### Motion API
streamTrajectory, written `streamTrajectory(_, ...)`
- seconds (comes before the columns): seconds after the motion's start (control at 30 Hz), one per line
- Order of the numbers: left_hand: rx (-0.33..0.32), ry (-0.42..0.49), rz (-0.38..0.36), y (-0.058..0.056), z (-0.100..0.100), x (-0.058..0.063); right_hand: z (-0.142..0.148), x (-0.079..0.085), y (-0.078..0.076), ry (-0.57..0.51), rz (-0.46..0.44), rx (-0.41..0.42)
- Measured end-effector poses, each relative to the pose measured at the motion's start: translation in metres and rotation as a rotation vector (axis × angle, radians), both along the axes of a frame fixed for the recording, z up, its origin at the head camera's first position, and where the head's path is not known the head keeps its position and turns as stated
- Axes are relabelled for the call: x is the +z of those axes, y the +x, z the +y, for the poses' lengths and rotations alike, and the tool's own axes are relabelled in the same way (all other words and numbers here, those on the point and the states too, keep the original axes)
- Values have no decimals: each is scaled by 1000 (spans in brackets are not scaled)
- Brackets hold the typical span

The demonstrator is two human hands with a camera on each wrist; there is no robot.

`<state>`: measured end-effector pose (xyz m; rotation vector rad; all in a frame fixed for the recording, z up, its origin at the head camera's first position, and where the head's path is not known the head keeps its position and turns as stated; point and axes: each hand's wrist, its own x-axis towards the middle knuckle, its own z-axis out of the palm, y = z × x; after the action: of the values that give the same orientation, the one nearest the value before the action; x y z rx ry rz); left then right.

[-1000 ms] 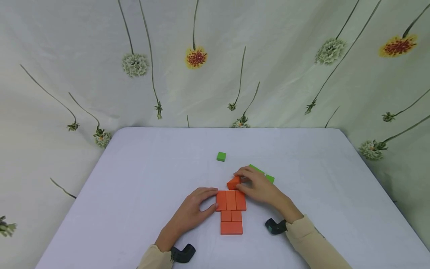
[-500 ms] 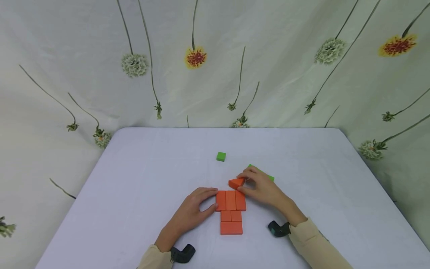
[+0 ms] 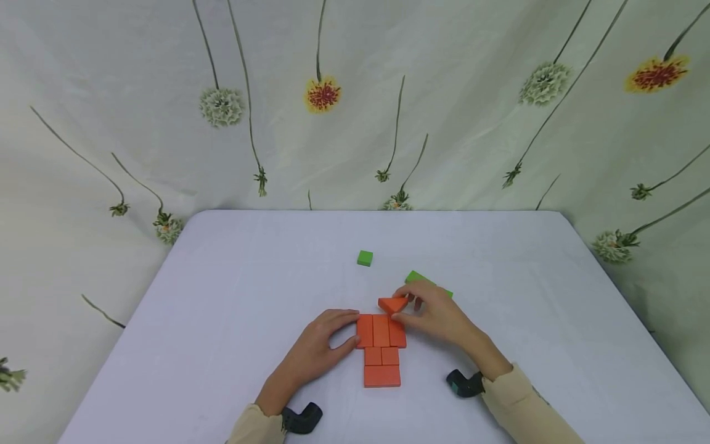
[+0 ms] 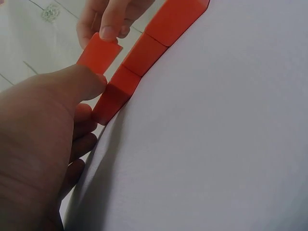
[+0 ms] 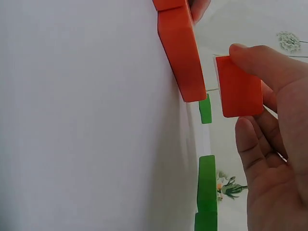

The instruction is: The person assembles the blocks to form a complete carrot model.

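Observation:
My right hand [image 3: 435, 311] pinches an orange triangular block [image 3: 392, 304] between thumb and fingers, its long side facing away from me. It is held just past the far end of a flat arrangement of orange blocks [image 3: 381, 331]. That arrangement has a row of three upright rectangles, two small squares below and one wide rectangle [image 3: 382, 377] nearest me. Along the row's left side lies my left hand [image 3: 318, 345], index fingertip at the far corner and thumb at the near one. In the right wrist view, the rectangular side of the held block [image 5: 240, 89] shows.
A small green block [image 3: 365, 258] lies farther back on the white table [image 3: 249, 265]. More green blocks [image 3: 421, 277] lie behind my right hand, partly hidden by it. A cloth with printed flowers [image 3: 471, 105] hangs beyond the table's far edge.
The triangular block has turned in my right hand so its long side faces away, and it has shifted slightly right. My left hand and the laid-out orange blocks have stayed put.

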<state>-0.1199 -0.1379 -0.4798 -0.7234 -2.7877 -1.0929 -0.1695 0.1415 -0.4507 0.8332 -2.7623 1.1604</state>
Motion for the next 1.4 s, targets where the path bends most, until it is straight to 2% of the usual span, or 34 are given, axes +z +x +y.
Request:
streamTrajectory(0.13,-2,1,-9,0,0,0,1,3,5,-4,2,10)
streamTrajectory(0.47,-5,16,-18,0,-1,1,1,6,18,-66,30,115)
streamTrajectory(0.67,-3,12,-32,-1,-1,1,0,6,25,-112,-1,181)
streamTrajectory(1.1,-8,25,18,0,-1,-1,-2,4,42,-187,-39,323)
streamTrajectory(1.23,-10,24,24,0,-1,-1,-4,4,49,-186,-57,355)
streamTrajectory(1.4,-9,25,35,-1,-1,-2,-6,4,55,-157,-32,390)
